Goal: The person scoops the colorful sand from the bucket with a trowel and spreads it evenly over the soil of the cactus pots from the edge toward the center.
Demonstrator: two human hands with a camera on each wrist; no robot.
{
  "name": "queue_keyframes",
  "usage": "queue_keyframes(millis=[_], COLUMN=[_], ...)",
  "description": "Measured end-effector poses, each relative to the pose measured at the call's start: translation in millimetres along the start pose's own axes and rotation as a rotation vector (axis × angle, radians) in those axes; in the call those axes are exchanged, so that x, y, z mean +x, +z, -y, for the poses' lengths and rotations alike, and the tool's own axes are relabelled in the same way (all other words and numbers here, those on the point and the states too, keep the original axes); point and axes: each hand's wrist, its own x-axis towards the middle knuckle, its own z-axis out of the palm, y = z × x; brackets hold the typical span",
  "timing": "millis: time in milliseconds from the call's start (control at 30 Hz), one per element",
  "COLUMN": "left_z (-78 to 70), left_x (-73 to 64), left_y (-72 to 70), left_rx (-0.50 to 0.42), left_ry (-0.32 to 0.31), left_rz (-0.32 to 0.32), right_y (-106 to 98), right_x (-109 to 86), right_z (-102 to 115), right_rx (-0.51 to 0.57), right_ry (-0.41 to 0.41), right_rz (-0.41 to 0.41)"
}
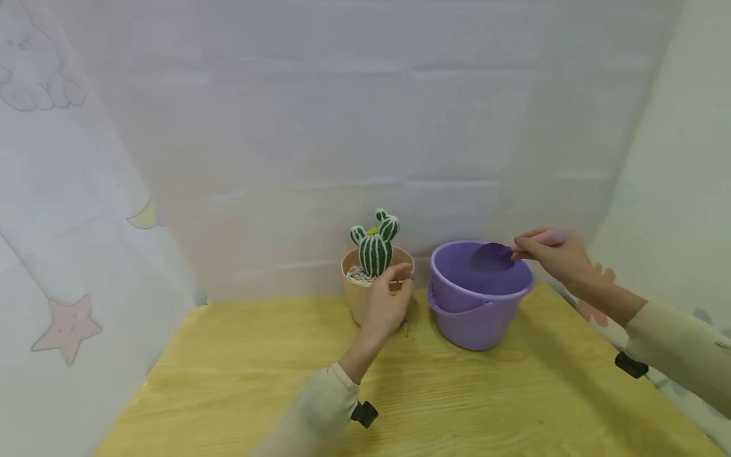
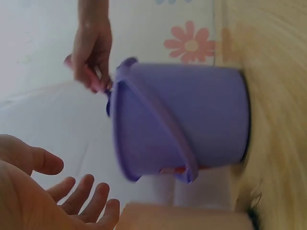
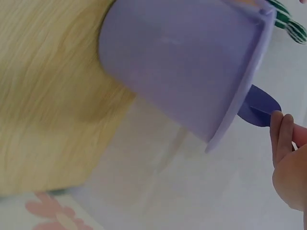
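Note:
My right hand grips a small trowel with a pink handle and a dark purple blade. The blade hangs over the mouth of a purple bucket, which stands upright with its handle down. At the front right of a tan pot is my left hand, fingers loosely bent and apart. In the left wrist view that hand holds nothing; whether it touches the pot, I cannot tell. A green-and-white striped cactus stands in the pot among pale pebbles.
Pot and bucket stand side by side near the back of a wooden table. A few dark crumbs lie between them. Behind is a pale hanging sheet, with further sheets at both sides.

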Motion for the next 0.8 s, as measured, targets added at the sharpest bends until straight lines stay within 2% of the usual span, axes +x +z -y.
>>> queue_keyframes(millis=[67,167,233,300,367,433,533,667,800], left_z=[4.4,12.9,16.3,16.9,16.7,16.8,17.3,17.6,21.5], left_x=[-3.6,-4.7,-4.0,-2.4,-0.8,1.5,5.1,7.0,6.8], left_y=[8.8,19.4,25.9,31.5,37.8,42.4,47.0,53.0,65.5], left_rx=[0.007,0.038,0.063,0.055,-0.002,-0.111,-0.274,-0.400,-0.654], left_ry=[-0.044,-0.113,-0.155,-0.186,-0.237,-0.292,-0.356,-0.360,-0.381], left_rz=[0.038,0.054,0.036,0.000,-0.046,-0.092,-0.124,-0.117,-0.130], right_y=[8,21,29,36,42,49,58,65,67], right_x=[2.7,11.8,19.2,28.0,35.9,43.2,50.3,53.7,56.0], right_z=[-7,-19,-28,-36,-43,-49,-55,-59,-60], right_rx=[-0.214,-0.457,-0.537,-0.577,-0.586,-0.592,-0.609,-0.601,-0.504], right_ry=[-0.130,-0.417,-0.595,-0.736,-0.802,-0.808,-0.752,-0.615,-0.407], right_rz=[-0.004,0.020,0.040,0.072,0.099,0.110,0.112,0.121,0.125])
